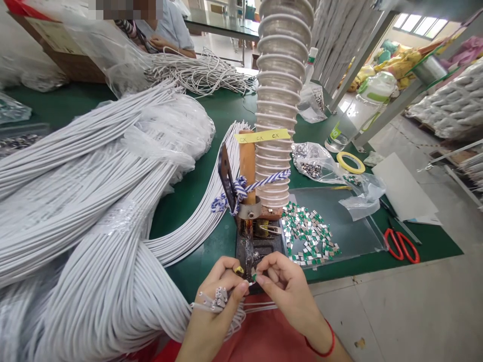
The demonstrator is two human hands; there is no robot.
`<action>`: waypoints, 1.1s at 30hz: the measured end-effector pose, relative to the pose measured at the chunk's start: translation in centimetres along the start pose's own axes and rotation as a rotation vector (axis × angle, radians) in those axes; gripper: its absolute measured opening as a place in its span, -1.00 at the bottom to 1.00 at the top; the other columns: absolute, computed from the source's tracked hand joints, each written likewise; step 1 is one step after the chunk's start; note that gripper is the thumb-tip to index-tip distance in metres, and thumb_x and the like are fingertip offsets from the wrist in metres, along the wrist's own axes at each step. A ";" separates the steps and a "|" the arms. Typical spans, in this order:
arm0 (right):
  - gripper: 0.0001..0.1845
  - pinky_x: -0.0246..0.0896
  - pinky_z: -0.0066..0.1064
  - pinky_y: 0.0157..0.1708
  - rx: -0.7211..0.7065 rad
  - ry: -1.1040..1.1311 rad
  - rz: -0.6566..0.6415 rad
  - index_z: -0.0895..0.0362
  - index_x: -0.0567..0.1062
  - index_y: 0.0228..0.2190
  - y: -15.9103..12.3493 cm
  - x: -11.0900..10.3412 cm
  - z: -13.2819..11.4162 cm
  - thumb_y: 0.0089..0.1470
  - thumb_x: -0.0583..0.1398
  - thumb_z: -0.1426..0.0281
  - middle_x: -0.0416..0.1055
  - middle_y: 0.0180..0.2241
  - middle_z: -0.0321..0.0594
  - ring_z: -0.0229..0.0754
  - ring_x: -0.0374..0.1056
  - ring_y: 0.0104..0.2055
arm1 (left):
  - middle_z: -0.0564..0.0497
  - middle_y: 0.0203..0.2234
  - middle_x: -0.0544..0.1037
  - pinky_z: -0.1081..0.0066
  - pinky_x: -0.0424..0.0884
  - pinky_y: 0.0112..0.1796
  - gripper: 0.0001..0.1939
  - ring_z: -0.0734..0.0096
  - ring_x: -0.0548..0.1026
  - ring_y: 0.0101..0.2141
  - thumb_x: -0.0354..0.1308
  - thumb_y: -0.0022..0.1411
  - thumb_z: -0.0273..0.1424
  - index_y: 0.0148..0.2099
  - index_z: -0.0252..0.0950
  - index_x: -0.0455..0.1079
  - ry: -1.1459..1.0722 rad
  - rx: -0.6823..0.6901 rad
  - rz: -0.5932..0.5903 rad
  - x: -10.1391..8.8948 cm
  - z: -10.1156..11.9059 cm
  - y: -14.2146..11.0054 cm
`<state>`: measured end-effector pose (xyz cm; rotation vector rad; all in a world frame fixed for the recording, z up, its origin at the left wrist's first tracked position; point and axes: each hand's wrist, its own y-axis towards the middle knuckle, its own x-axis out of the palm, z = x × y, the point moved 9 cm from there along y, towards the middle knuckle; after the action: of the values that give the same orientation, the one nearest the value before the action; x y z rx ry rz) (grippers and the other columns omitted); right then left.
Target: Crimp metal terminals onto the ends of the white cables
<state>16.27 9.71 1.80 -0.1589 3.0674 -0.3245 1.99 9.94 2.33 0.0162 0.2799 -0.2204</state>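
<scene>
1. The left hand (211, 317) curls closed around white cable ends (219, 300), near the small bench crimper (249, 246).
2. The right hand (287, 286) pinches what looks like a tiny green-and-silver terminal (254, 277), right beside the crimper.
3. More terminals (309, 234) lie farther right on a clear plastic tray (350, 236).

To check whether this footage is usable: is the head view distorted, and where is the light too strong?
Head view: wide-angle bending makes the ribbed hose lean and the white cables swell; the window is overexposed; the right hand stays fairly sharp.
</scene>
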 end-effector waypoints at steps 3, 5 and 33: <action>-0.83 -0.02 -0.43 -0.50 -0.016 0.019 -0.028 0.13 0.49 -0.23 0.0 0.1 -0.1 0.08 0.18 0.44 0.24 -0.47 -0.36 -0.28 0.00 -0.52 | 0.03 -0.39 0.37 0.43 0.39 -0.29 -0.64 0.34 0.47 -0.37 0.07 0.36 -0.35 -0.51 -0.25 0.41 -0.012 -0.002 0.038 -0.1 -0.1 -0.2; -0.80 -0.02 -0.43 -0.50 -0.038 -0.011 -0.038 0.14 0.52 -0.22 0.0 0.1 -0.5 0.09 0.17 0.46 0.23 -0.48 -0.37 -0.28 -0.01 -0.52 | 0.04 -0.39 0.37 0.42 0.39 -0.28 -0.65 0.33 0.46 -0.38 0.09 0.34 -0.36 -0.52 -0.25 0.41 -0.019 -0.021 0.072 -0.2 -0.1 -0.2; -0.88 0.24 -0.39 -0.29 -0.260 -0.017 0.074 0.09 0.37 -0.36 -0.7 0.0 -1.8 0.25 0.13 0.49 0.32 -0.31 -0.22 -0.16 0.29 -0.28 | 0.02 -0.48 0.59 0.46 0.48 -0.37 -0.80 0.33 0.55 -0.45 0.18 0.20 -0.47 -0.48 -0.24 0.49 0.025 0.078 0.134 -1.3 1.3 0.7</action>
<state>16.24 9.44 3.72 -0.0571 3.0767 0.0806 1.32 10.84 3.91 0.1150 0.2941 -0.0976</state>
